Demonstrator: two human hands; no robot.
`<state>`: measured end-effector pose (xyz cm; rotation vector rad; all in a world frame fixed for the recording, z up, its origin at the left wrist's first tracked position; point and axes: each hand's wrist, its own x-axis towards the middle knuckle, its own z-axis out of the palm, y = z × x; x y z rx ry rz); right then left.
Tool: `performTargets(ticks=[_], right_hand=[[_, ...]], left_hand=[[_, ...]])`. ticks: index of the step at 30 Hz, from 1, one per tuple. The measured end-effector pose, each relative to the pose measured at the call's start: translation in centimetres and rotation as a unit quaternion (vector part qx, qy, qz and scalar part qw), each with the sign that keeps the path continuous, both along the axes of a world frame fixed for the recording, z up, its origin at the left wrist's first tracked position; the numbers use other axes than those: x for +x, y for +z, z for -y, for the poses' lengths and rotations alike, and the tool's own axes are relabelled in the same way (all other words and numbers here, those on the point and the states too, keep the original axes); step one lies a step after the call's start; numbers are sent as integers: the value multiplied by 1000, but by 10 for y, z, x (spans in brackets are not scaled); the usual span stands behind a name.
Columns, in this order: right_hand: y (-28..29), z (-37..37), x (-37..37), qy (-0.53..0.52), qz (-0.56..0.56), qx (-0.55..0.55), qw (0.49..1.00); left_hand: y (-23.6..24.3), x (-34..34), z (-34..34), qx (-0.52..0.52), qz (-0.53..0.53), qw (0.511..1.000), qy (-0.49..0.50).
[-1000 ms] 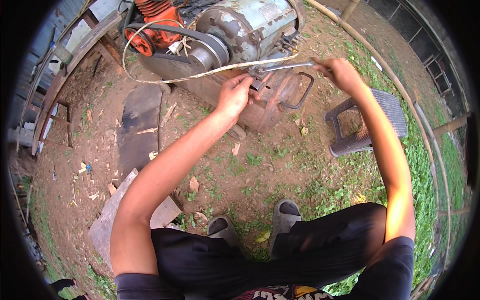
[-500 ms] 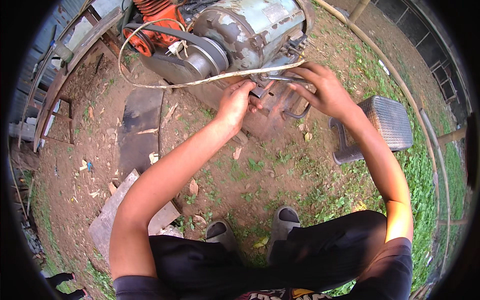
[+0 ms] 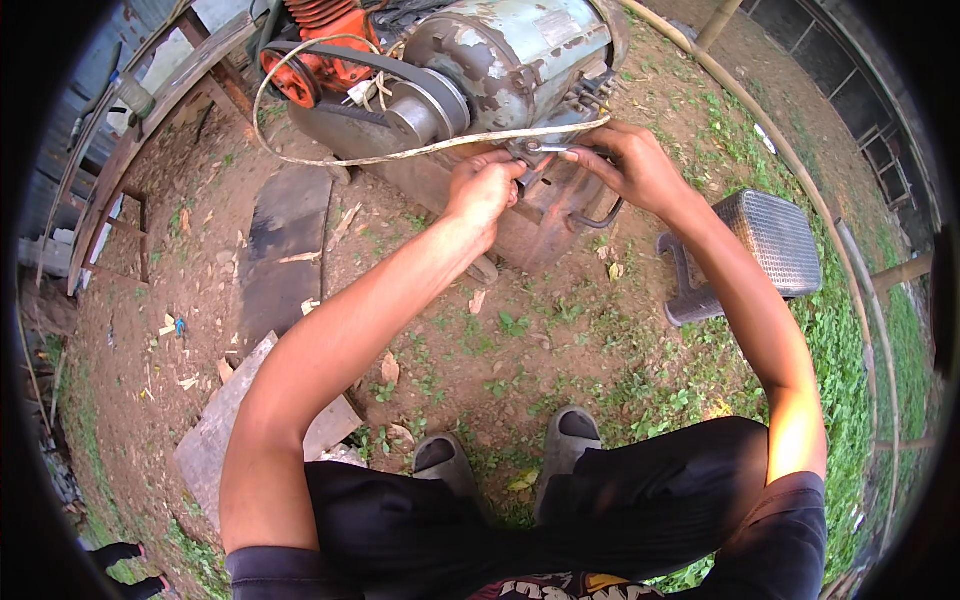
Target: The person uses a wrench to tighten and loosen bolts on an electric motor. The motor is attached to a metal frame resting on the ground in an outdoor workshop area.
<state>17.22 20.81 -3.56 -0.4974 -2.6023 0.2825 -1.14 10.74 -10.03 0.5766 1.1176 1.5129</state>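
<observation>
A worn blue-grey electric motor point(image 3: 490, 70) with peeling paint sits on a rusty metal base point(image 3: 545, 220). My right hand point(image 3: 640, 168) pinches a wrench point(image 3: 552, 148), whose head sits at a bolt near the motor's lower edge. Just left of it, my left hand point(image 3: 482, 195) is closed at the base's small metal bracket, thumb toward the bolt. What lies inside its fingers is hidden. A pale cable point(image 3: 450, 148) loops across just above both hands. A black belt point(image 3: 385, 65) links the motor's pulley point(image 3: 425, 112) to an orange compressor point(image 3: 330, 45).
A dark woven-top stool point(image 3: 770, 245) stands right of my right forearm. Flat boards point(image 3: 285, 240) lie on the dirt to the left. A curved handle point(image 3: 600, 215) sticks out of the base's right side. Bamboo poles point(image 3: 790, 140) border the right. A wooden bench point(image 3: 150, 130) stands far left.
My right hand has drawn in closer to the bolt, and less of the wrench's handle shows. The left hand has shifted slightly right in the picture, as has the motor, with the view moving.
</observation>
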Motion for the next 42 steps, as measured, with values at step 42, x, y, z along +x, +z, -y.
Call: performTargets(ticks=[42], right_hand=[[41, 122, 3, -67, 59, -300, 950]], left_hand=[[-9, -1, 1, 10, -4, 999, 35]])
